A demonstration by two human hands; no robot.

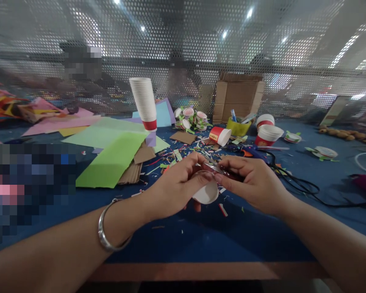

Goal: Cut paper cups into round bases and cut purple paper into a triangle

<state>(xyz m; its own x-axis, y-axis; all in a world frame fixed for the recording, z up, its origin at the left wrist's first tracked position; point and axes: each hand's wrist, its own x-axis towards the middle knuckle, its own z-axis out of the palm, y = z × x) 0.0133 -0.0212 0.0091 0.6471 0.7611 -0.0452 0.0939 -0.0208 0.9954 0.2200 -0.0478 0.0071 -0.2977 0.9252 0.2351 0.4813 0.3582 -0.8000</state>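
My left hand [183, 179] is closed around a round white paper cup base [206, 193], its thumb lying over the near side. In my right hand [253, 179] is a pair of scissors [215, 167], its metal blades against the far edge of the cup base. The scissors' handles are mostly hidden by my fingers. Paper scraps [183, 152] lie scattered on the blue table beyond both hands. A tipped red-and-white paper cup [220, 136] rests just past them.
Behind stand a tall stack of paper cups [144, 99], several small cup-base turtles [189, 118], a yellow-green holder [238, 127] and a cardboard box [238, 95]. Coloured paper sheets [110, 162] cover the left. A blue glue gun [258, 152] with a black cord lies right.
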